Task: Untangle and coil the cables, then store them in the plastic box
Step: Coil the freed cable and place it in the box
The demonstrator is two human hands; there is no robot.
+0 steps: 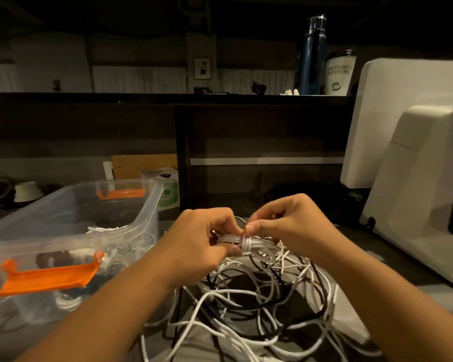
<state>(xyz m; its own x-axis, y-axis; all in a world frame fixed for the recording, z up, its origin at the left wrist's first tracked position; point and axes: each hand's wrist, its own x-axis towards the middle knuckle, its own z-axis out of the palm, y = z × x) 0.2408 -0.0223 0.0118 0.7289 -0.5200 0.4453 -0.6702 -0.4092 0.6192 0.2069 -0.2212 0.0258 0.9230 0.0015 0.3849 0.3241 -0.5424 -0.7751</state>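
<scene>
A coiled white cable (256,245) is held between both hands above the table's middle. My left hand (202,236) grips the coil's left end. My right hand (280,220) pinches the cable's free end where several turns wrap round the coil's waist. Below the hands lies a tangled heap of white and black cables (259,304). The clear plastic box (147,205) with orange latches (47,278) stands at the left, and coiled cables lie inside it.
A large white machine (413,163) fills the right side. A dark shelf unit (262,142) stands behind the hands, with a blue bottle (311,53) and a white cup (339,73) on top. A small white and green box (169,189) sits behind the plastic box.
</scene>
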